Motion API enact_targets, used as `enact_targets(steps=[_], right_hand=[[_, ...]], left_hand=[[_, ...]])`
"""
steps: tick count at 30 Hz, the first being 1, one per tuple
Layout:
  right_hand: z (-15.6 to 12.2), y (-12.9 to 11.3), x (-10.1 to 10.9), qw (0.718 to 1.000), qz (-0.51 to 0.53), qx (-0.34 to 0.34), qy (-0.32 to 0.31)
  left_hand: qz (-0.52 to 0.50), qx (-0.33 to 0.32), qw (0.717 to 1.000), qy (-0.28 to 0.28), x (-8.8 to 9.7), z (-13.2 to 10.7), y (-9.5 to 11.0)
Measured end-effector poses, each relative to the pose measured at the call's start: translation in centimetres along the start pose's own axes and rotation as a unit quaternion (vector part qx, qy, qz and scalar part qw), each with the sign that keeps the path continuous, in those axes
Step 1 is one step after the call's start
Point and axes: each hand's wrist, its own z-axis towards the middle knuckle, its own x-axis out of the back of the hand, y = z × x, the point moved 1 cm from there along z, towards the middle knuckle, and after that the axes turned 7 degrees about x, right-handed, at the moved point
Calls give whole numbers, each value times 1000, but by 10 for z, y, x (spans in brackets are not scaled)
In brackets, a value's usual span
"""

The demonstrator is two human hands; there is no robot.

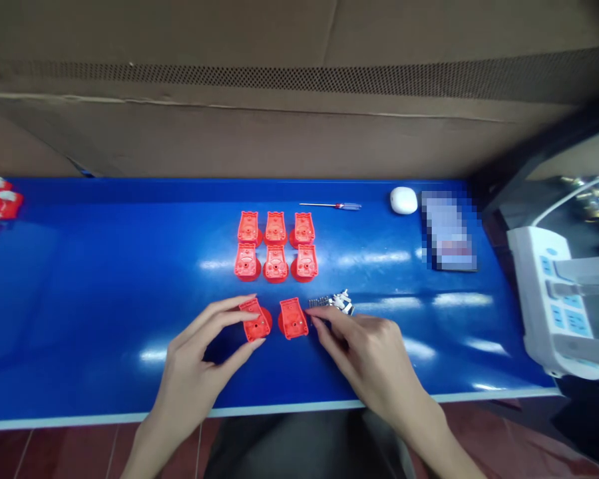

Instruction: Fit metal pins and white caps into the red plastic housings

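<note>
My left hand has its thumb and fingers closed around a red plastic housing, which lies on the blue table. Just right of it is a second red housing, untouched. The thumb and forefinger of my right hand are pinched together beside that second housing, at the edge of a group of small metal pieces. Whatever the pinch holds is too small to make out. Small white parts lie behind the right hand's knuckles. Farther back, several more red housings stand in two rows.
A screwdriver lies behind the rows. To the right are a white rounded case and a pixelated flat rectangular object. A white device with blue buttons stands at the right edge. Red and white pieces lie far left.
</note>
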Motion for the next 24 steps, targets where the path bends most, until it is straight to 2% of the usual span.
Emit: enact_targets(steps=[10, 13, 18, 24], right_hand=[[3, -12, 18, 996, 81, 3, 29], [6, -16, 21, 995, 98, 7, 5], [11, -17, 21, 994, 99, 17, -41], [16, -13, 17, 995, 70, 21, -70]], left_hand=[[-52, 38, 998, 7, -2, 1, -1], [-66, 46, 997, -9, -3, 2, 1], [-44, 23, 998, -42, -3, 5, 3], [-36, 17, 998, -44, -3, 5, 2]])
